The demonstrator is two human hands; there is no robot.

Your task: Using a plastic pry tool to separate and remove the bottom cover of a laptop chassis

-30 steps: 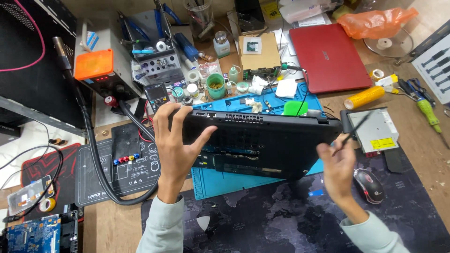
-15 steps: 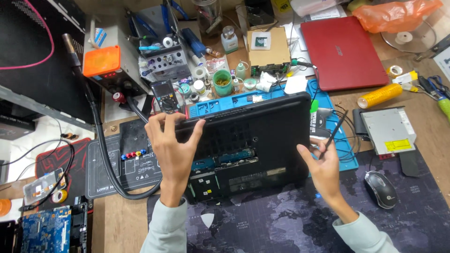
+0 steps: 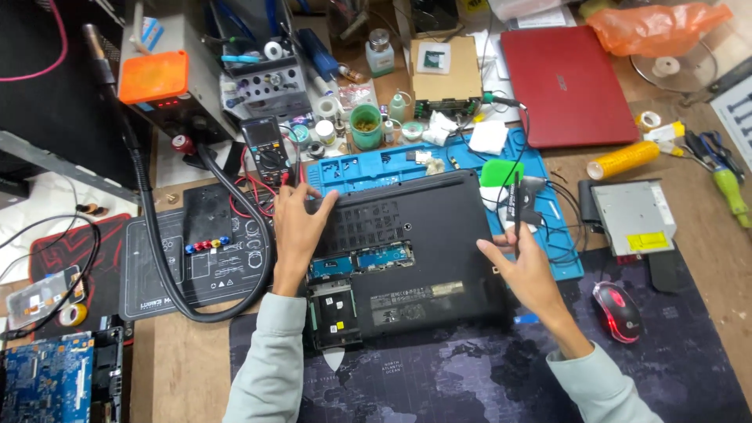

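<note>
- Laptop (image 3: 407, 251) is lying belly-up, long axis running left to right, partly on the blue mat (image 3: 540, 227).
- Desk mat (image 3: 470, 376) is lying under the laptop's near edge.
- Left hand (image 3: 296, 227) is pressing flat, fingers spread, on the laptop's left edge.
- Right hand (image 3: 523, 270) is touching the laptop's right edge while pinching a black tool (image 3: 517, 205).

A black laptop (image 3: 415, 251) lies bottom-up, partly on the blue mat (image 3: 376, 168). The left hand (image 3: 298, 227) presses flat on the laptop's left edge. The right hand (image 3: 525, 270), at the laptop's right edge, holds a thin black tool (image 3: 516, 207).
</note>
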